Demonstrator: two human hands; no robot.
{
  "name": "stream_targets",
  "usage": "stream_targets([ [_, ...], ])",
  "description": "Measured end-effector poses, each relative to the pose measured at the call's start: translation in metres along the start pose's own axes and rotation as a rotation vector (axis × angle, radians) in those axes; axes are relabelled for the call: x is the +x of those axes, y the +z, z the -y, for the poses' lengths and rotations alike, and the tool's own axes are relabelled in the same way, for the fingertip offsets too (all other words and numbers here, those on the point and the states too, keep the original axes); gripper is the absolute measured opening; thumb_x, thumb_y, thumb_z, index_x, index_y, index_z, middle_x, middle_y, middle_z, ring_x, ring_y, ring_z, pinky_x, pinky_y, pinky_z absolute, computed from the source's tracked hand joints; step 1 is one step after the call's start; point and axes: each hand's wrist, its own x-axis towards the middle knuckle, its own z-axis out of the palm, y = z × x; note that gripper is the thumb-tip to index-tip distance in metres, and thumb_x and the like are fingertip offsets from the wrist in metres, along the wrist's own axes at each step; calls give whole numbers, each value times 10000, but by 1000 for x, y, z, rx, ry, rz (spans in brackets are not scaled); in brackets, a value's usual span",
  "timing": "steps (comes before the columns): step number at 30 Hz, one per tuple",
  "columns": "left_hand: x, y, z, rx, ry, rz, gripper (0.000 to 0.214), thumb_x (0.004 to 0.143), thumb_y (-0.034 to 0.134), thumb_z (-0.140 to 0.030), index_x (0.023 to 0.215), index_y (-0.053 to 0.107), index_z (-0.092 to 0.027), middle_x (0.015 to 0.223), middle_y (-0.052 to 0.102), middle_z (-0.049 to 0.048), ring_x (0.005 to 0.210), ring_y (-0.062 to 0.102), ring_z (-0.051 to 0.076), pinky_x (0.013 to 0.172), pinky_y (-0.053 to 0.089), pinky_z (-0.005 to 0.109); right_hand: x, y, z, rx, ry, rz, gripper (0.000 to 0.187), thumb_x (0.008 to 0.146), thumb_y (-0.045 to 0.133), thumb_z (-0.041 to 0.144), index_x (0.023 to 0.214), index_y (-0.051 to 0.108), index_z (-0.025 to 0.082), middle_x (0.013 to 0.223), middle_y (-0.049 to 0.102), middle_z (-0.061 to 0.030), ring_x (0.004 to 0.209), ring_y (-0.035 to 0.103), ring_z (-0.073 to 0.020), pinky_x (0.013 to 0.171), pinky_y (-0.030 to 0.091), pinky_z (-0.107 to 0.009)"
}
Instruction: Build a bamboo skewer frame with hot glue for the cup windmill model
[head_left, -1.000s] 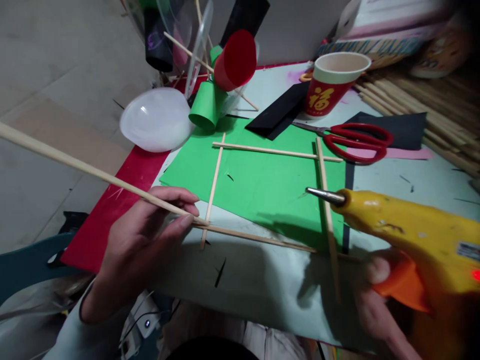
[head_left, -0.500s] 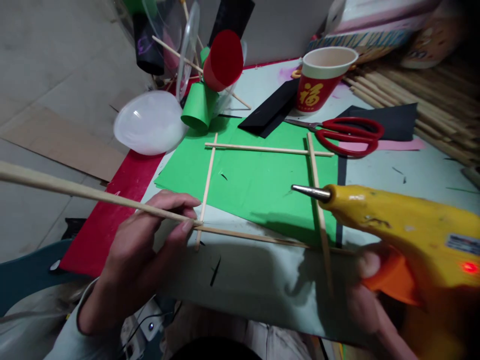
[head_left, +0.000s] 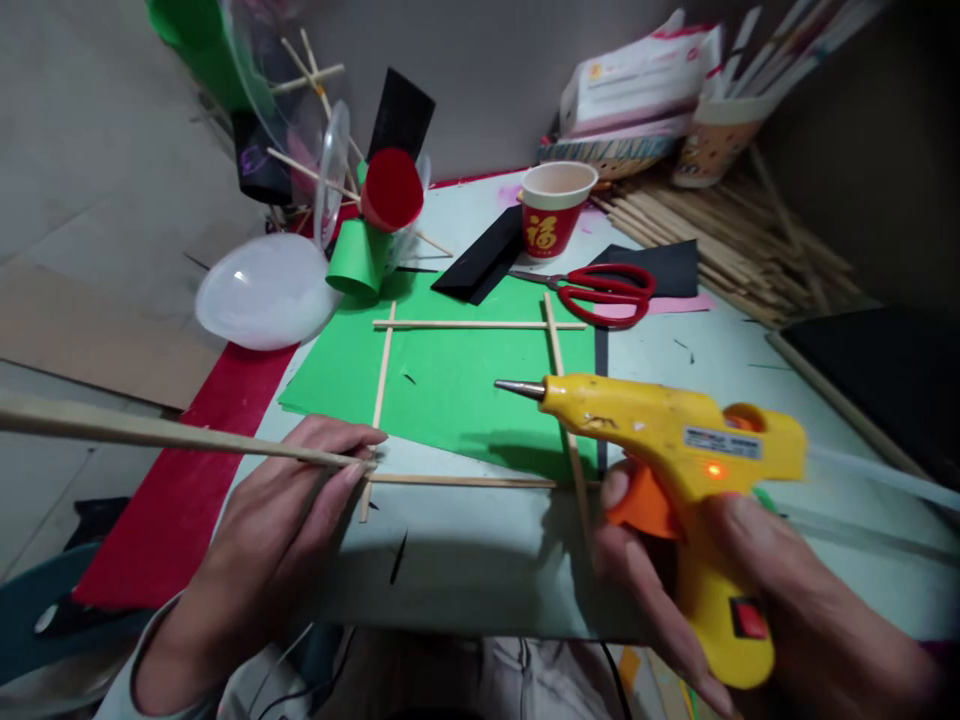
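Observation:
My left hand pinches a pale wooden chopstick near its end, and that end meets the near left corner of a four-sided frame of thin chopsticks. The frame's sticks cross at the corners. It lies partly on green paper and partly on the pale table. My right hand is wrapped round the handle of a yellow glue gun, with a finger at its orange trigger. The metal nozzle points left above the frame, apart from the sticks. A small light glows on the gun's side.
Behind the frame are red-handled scissors, folded black paper and a red paper cup. More chopsticks are piled at the back right. A translucent bowl and a coloured paper-tube structure stand at the left.
The view has shifted, showing more of the right side and the whole glue gun. My left hand still holds the chopstick at the same corner, and the gun stays in my right hand.

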Motion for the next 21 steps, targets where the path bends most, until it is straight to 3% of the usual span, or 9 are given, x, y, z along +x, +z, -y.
stream_targets([
  [3,1,-1,3,2,40,1,202,999,522,-261,1156,636,-314,1128,687,-40,1060,635,115,930,468,187,8,18,23,88,-25,20,476,907,550,672,957,685,218,543,606,-16,359,417,-87,400,291,-220],
  [8,4,1,4,-29,88,-50,186,972,532,-238,1092,672,-265,1082,741,-7,1017,673,153,926,507,248,3,25,28,-31,-108,-23,489,935,512,640,769,687,215,479,533,-21,407,400,-118,400,312,-248],
  [13,4,4,6,-47,33,-48,189,970,526,-274,1055,694,-256,1090,755,7,1018,686,168,928,524,262,3,24,27,-40,-106,-21,507,927,509,667,803,701,215,493,539,-20,405,393,-124,400,346,-263],
  [18,3,4,9,-58,1,-27,209,983,511,-297,1100,677,-250,1088,737,17,1008,669,160,910,520,260,3,25,27,-52,-107,-54,507,928,511,673,920,718,210,478,546,-16,436,478,-149,430,413,-263],
  [21,4,2,9,-69,-40,-13,214,980,511,-335,1066,685,-244,1075,732,26,998,670,172,898,522,277,3,24,26,-64,-117,-36,509,933,501,665,849,720,213,472,537,-23,426,461,-141,435,404,-269],
])
